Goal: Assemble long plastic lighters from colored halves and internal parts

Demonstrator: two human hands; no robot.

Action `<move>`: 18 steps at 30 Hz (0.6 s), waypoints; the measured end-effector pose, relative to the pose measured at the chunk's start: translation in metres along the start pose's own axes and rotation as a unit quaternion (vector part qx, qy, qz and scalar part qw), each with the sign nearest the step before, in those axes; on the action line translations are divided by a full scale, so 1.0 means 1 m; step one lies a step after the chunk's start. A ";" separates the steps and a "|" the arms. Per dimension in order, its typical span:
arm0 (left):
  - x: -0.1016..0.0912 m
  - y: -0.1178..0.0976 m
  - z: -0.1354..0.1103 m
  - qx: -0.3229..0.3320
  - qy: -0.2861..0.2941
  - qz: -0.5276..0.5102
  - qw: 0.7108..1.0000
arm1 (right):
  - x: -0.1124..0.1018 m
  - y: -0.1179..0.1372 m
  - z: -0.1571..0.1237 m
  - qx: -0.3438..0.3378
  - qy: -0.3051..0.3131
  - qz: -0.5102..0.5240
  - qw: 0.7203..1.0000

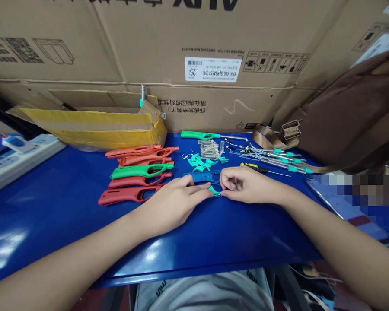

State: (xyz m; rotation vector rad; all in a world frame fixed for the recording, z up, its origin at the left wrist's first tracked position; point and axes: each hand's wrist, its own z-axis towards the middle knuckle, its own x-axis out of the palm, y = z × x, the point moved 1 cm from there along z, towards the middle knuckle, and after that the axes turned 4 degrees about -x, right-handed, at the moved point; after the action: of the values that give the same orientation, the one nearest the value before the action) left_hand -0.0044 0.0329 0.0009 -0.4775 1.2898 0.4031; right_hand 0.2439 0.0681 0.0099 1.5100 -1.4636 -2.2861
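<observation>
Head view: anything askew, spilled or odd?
Two things. The big carton behind the table has its print upside down, so it appears to stand inverted. On the table, small teal pieces lie in a loose, jumbled heap, which looks untidy, though nothing shows it was a spill. I can't make out any damage.

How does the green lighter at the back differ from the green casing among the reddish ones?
The green lighter has a long metal tube; the green casing shows none. The lighter lies near the large carton; the casing lies between reddish casings. Both are green.
</observation>
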 end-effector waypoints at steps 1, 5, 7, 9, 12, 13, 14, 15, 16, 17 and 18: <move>0.000 0.000 0.000 0.002 -0.001 0.001 1.000 | 0.000 -0.001 -0.001 0.008 0.004 0.008 1.000; 0.000 0.000 -0.001 0.008 -0.004 0.009 1.000 | -0.002 -0.002 -0.002 0.040 0.014 0.024 0.999; 0.001 0.001 0.000 0.002 -0.009 0.016 1.000 | -0.003 -0.002 -0.003 0.042 0.015 0.030 0.999; 0.001 0.001 0.000 -0.003 -0.012 0.020 1.000 | -0.004 -0.002 -0.003 0.045 0.020 0.051 0.997; 0.002 0.001 0.001 -0.002 -0.010 0.024 1.000 | -0.006 -0.001 -0.004 0.060 0.035 0.089 0.994; 0.002 0.001 0.001 -0.001 -0.007 0.024 1.000 | -0.006 -0.001 -0.004 0.065 0.038 0.099 0.992; 0.001 0.001 0.000 0.000 -0.003 0.022 1.000 | -0.006 -0.001 -0.005 0.070 0.039 0.106 0.991; 0.001 0.001 0.000 0.001 -0.001 0.019 1.000 | -0.006 0.000 -0.004 0.073 0.037 0.111 0.990; 0.001 0.001 0.000 0.001 0.002 0.016 1.000 | -0.006 0.000 -0.004 0.076 0.035 0.115 0.990; 0.001 0.002 -0.001 0.001 0.003 0.014 1.000 | -0.006 0.001 -0.004 0.077 0.032 0.116 0.990; 0.001 0.002 -0.001 0.001 0.003 0.013 1.000 | -0.006 0.001 -0.004 0.078 0.030 0.115 0.990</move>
State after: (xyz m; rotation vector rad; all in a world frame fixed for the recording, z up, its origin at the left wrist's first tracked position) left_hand -0.0055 0.0339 -0.0008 -0.4607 1.3023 0.4213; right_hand 0.2493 0.0677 0.0140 1.3481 -1.7327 -2.0211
